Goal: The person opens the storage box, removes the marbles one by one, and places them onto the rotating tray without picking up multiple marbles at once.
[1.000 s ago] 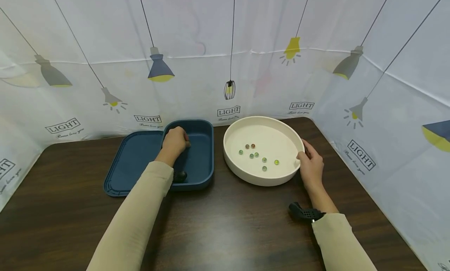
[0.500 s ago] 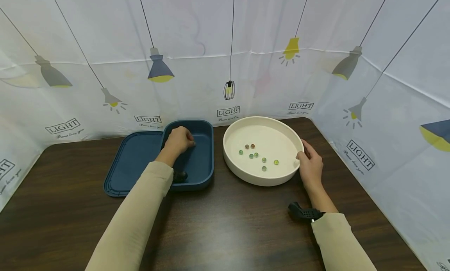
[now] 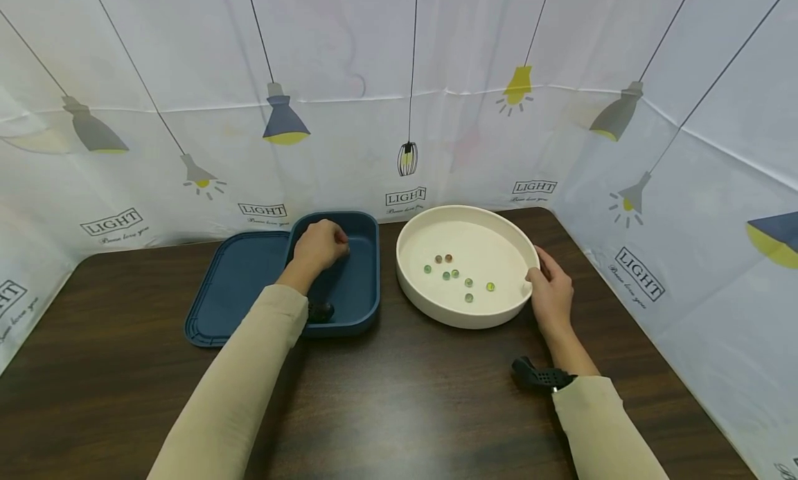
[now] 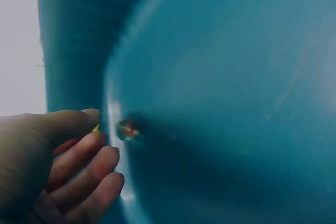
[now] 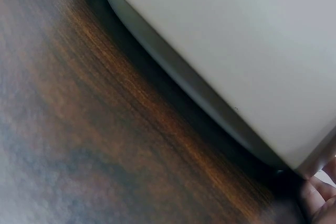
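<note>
My left hand [image 3: 319,248] is inside the dark blue rectangular box [image 3: 364,324]. In the left wrist view its thumb and forefinger pinch a small thing with a yellow glint [image 4: 96,128], seemingly a marble mostly hidden by the fingertips. Just beyond those fingertips, a glass marble [image 4: 128,129] with red-orange inside lies by the box wall. My right hand [image 3: 552,293] grips the right rim of a round cream tray [image 3: 430,308], thumb over the inner side. Several glass marbles [image 3: 455,273], greenish, yellow and reddish, lie scattered on the tray's floor.
Left of the box lies a flat blue lid [image 3: 240,286], partly overlapped by the box. All stand on a dark wooden table [image 3: 380,397]. A white lamp-print cloth [image 3: 349,161] hangs close behind the box and tray and down the right side.
The left hand has shifted a little right and toward the back within the box. The right hand, the tray and its marbles stay where they were.
</note>
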`<state>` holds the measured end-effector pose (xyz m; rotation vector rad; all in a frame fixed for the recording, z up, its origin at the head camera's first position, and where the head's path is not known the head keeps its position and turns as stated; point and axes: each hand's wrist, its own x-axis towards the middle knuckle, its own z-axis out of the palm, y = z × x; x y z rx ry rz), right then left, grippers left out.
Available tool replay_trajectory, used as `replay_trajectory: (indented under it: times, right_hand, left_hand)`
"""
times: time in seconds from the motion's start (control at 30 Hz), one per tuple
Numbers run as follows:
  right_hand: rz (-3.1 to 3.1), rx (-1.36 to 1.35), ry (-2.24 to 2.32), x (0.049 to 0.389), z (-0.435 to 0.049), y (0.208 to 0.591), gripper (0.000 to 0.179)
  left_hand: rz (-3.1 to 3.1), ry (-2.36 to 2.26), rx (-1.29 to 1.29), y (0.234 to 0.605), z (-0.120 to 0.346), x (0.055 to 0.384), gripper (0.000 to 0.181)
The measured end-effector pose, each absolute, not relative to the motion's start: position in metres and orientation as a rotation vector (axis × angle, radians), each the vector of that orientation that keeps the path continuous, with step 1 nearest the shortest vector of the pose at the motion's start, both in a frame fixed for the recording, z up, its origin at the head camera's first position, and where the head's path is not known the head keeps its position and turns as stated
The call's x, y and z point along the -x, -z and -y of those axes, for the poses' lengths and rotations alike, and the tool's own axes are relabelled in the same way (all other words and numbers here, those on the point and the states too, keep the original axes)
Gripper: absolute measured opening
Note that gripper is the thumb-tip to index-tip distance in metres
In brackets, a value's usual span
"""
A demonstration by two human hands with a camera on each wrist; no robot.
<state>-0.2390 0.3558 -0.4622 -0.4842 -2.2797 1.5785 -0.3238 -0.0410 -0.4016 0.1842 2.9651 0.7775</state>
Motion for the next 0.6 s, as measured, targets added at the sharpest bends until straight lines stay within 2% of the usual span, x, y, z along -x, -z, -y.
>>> replay_trajectory:
  times: [0.2,0.4,0.6]
  right_hand:
    - [2.273,0.474,-1.576,0.239,-0.356,0.463,0.061]
    - [2.261,0.475,-1.588,0.239,-0.358,0.462,0.061]
    - [2.256,0.453,-1.593,0.24,-0.356,0.462,0.06]
  left_hand:
    - [-2.991,-0.96,-0.286,0.379,0.028,0.32,0.02]
    - [-2.965,-0.964,-0.442,0.35,-0.005,0.306,0.022]
    - [-2.906,-0.859,-0.613,0.347,-0.043,0.3,0.018]
